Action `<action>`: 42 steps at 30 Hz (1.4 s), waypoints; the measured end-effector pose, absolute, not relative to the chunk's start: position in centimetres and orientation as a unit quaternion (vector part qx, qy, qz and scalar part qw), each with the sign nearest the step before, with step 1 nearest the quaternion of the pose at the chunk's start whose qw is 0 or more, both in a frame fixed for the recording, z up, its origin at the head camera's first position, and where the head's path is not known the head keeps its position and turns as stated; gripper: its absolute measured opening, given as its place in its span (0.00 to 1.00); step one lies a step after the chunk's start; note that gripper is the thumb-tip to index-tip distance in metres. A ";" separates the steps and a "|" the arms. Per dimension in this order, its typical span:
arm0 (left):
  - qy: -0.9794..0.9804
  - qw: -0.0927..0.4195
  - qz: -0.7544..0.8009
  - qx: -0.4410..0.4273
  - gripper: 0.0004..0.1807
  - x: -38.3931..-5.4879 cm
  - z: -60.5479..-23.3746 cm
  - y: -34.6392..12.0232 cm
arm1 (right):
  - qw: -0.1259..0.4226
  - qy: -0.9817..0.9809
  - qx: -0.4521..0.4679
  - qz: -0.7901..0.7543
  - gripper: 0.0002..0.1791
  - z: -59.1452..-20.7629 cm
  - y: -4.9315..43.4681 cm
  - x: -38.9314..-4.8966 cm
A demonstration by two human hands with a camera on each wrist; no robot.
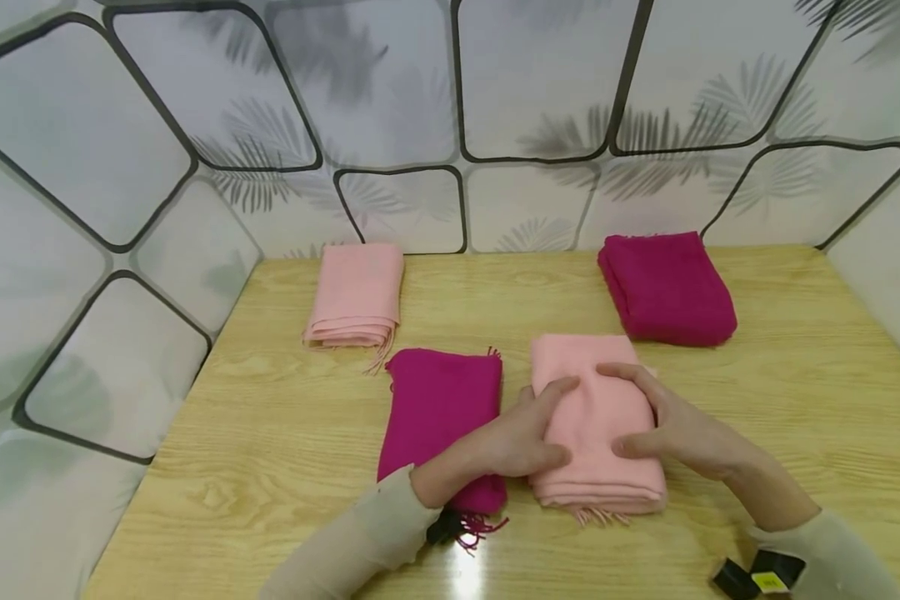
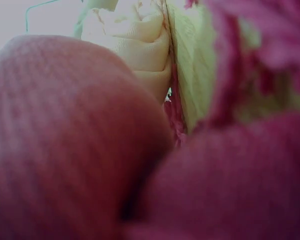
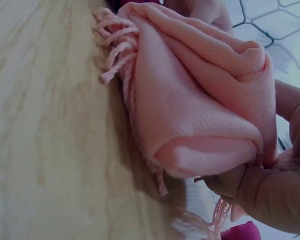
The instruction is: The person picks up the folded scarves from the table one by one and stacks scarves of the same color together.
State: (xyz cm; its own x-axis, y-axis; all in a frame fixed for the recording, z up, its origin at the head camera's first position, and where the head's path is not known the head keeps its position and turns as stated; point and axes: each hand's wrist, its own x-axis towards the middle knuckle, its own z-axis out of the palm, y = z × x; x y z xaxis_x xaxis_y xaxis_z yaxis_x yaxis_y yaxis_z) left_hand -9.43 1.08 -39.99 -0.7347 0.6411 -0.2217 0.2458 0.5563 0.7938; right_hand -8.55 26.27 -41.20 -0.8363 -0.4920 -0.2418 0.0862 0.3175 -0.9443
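Observation:
A folded pink scarf (image 1: 588,450) with fringe at its near edge lies between my two hands. From its left side my left hand (image 1: 519,435) grips it, thumb and fingertips on top. My right hand (image 1: 684,432) holds the right side the same way. In the right wrist view the folded layers of the pink scarf (image 3: 190,100) bulge, and my right hand (image 3: 270,195) curls round their edge. Under my left forearm lies a folded magenta scarf (image 1: 438,400), its fringe toward me. Magenta cloth (image 2: 240,185) fills much of the left wrist view, hiding the left fingers.
Another folded pink scarf (image 1: 356,292) lies at the back left of the wooden table (image 1: 255,433). A second folded magenta scarf (image 1: 671,287) lies at the back right. Patterned panels (image 1: 532,75) rise behind the table and along its sides.

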 end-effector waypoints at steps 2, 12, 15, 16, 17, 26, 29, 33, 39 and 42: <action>0.847 0.256 0.382 0.266 0.45 -9.5 -40.0 1.1 | 0.256 0.767 -0.133 -0.573 0.46 -41.4 26.2 -8.5; 0.857 0.246 0.345 0.295 0.41 -9.7 -39.9 1.1 | 0.253 0.769 -0.127 -0.574 0.47 -41.8 26.3 -8.5; 0.859 0.244 0.338 0.297 0.41 -9.7 -39.9 1.2 | 0.253 0.771 -0.125 -0.572 0.47 -41.9 26.4 -8.5; 0.860 0.244 0.335 0.298 0.41 -9.7 -39.9 1.2 | 0.254 0.769 -0.124 -0.574 0.47 -41.9 26.4 -8.5; 0.861 0.244 0.332 0.298 0.41 -9.7 -39.9 1.3 | 0.255 0.768 -0.123 -0.575 0.47 -42.0 26.4 -8.5; 0.867 0.244 0.330 0.282 0.40 -9.3 -40.1 1.4 | 0.250 0.762 -0.117 -0.585 0.46 -42.5 26.4 -8.5; 0.868 0.244 0.333 0.276 0.41 -9.1 -40.3 1.4 | 0.247 0.769 -0.116 -0.579 0.46 -42.7 26.4 -8.5; 0.868 0.242 0.334 0.276 0.40 -9.0 -40.6 1.3 | 0.241 0.776 -0.120 -0.570 0.45 -42.9 26.4 -8.4; 0.867 0.243 0.333 0.279 0.40 -9.3 -40.5 1.2 | 0.236 0.777 -0.123 -0.570 0.45 -43.0 26.3 -8.7; 0.867 0.243 0.333 0.280 0.40 -9.5 -40.3 1.3 | 0.240 0.775 -0.123 -0.572 0.45 -42.9 26.5 -9.0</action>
